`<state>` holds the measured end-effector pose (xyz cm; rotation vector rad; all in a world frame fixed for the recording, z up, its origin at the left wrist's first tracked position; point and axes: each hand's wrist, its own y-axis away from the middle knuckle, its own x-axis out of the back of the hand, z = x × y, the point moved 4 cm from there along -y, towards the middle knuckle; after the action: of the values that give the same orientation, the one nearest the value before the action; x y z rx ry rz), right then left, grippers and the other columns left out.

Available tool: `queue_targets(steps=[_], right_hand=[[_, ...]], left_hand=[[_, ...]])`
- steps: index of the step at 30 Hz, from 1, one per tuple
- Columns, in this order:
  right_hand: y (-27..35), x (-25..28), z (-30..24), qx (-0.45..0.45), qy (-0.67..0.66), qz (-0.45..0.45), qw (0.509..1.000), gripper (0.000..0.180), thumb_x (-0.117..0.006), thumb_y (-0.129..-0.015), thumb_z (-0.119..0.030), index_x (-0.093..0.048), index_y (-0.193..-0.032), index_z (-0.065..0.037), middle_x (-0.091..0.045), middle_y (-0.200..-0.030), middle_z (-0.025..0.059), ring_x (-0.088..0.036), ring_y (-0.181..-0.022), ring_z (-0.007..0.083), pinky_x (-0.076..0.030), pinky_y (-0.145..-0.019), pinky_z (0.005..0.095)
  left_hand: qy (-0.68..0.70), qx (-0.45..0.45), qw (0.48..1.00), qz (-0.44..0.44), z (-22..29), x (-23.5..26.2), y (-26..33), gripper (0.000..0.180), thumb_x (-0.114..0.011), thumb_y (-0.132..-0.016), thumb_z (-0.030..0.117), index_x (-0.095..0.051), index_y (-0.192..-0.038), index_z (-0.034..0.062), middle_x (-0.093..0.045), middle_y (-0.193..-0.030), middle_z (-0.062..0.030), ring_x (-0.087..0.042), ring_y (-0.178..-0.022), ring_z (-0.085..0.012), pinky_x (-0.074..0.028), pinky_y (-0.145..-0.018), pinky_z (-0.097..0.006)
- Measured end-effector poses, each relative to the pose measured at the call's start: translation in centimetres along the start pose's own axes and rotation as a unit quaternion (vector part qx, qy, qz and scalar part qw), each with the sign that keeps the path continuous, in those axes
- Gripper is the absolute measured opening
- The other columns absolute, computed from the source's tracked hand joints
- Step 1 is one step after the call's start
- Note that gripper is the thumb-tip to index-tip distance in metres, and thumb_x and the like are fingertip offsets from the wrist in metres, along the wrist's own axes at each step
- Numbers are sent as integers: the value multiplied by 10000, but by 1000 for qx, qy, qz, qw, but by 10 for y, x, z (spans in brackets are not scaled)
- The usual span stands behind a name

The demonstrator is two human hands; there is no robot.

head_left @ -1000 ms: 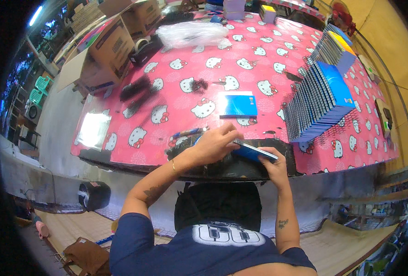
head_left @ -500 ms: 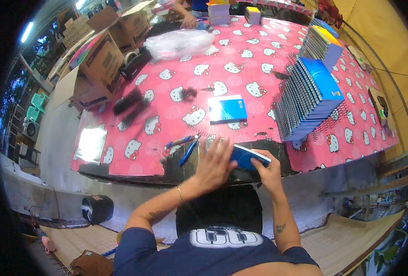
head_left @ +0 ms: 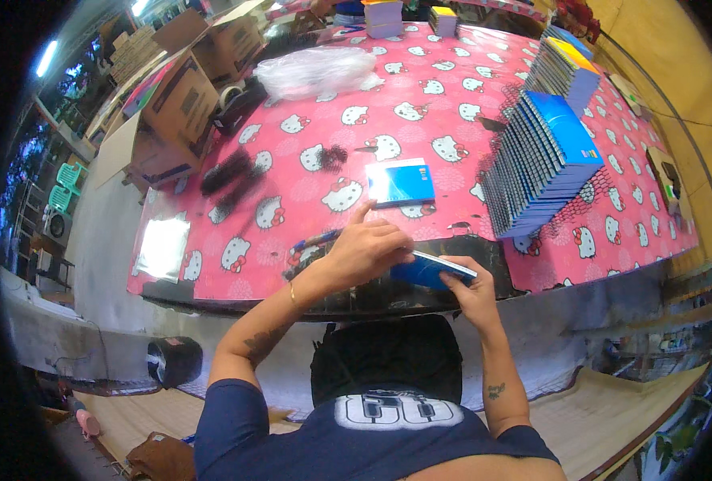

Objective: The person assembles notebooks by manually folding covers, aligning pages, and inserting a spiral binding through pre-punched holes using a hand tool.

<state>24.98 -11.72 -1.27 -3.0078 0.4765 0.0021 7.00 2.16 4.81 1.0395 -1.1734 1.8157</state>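
Note:
A blue-covered notebook [head_left: 420,272] is held at a tilt over the dark bare strip along the table's near edge. My right hand [head_left: 471,290] grips its right end, thumb on the cover. At its left end, the fingers of my left hand [head_left: 370,250] curl onto the edge, the index finger raised; what the fingertips pinch there is hidden. Just beyond lies another blue notebook [head_left: 402,184], glare on its cover. A tool with a blue-and-dark handle [head_left: 317,239] is partly covered by my left hand. To the right leans a tall stack of blue spiral notebooks [head_left: 540,172].
Black wire coils [head_left: 232,183] and a smaller black clump [head_left: 334,157] lie on the pink patterned tablecloth [head_left: 404,112]. A shiny sheet [head_left: 162,248] is at left. Farther off are clear plastic [head_left: 316,74], cardboard boxes [head_left: 178,112], yellow-topped notebook stacks [head_left: 563,76] and another person [head_left: 349,12].
My left hand has swung from lying flat across the notebook's left part to curling at its left end, index finger lifted. The notebook and right hand have barely moved. The far person's hand has drawn back.

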Motion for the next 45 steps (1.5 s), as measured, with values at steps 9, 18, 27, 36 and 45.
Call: queue_targets(steps=[9, 18, 27, 36, 45], right_hand=[[-3, -15, -3, -20, -25, 46, 998, 262, -709, -923, -44, -689, -1179, 7, -709, -1035, 33, -621, -941, 90, -503, -866, 257], [0, -10, 5, -8, 11, -7, 1000, 258, -702, -907, -13, -702, -1165, 7, -720, -1057, 24, -633, -968, 96, -501, -906, 268], [-1, -10, 26, -22, 3, -25, 999, 275, -705, -906, -20, -718, -1180, -5, -749, -1056, 59, -650, -959, 98, -515, -878, 268], [-3, -5, 30, -10, -9, -60, 998, 318, -697, -889, 6, -703, -1207, 1, -755, -1095, 93, -661, -991, 107, -533, -883, 293], [-2, -9, 30, 21, 21, -39, 999, 355, -688, -870, -19, -687, -1225, 2, -755, -1104, 141, -681, -989, 122, -539, -882, 303]], left_hand=[[-199, 84, 974, 75, 50, -75, 45, 946, -413, -959, 658, -235, -1553, -56, -131, -1657, -240, 11, -1559, -367, 101, -1175, -645], [-271, 136, 951, 62, 37, -58, 32, 954, -404, -945, 688, -269, -1547, -40, -172, -1653, -229, -60, -1554, -381, 92, -1177, -642], [-277, 106, 954, 34, 42, -64, 22, 960, -395, -954, 691, -248, -1551, -46, -184, -1644, -239, -61, -1556, -372, 85, -1183, -631], [-120, 55, 989, 59, 60, -96, 50, 903, -433, -961, 643, -292, -1541, -35, -238, -1625, -244, -156, -1540, -365, 6, -1179, -657], [-89, 33, 995, -14, 87, -105, 60, 875, -431, -964, 632, -350, -1526, -34, -258, -1626, -227, -144, -1547, -357, 23, -1198, -626]])
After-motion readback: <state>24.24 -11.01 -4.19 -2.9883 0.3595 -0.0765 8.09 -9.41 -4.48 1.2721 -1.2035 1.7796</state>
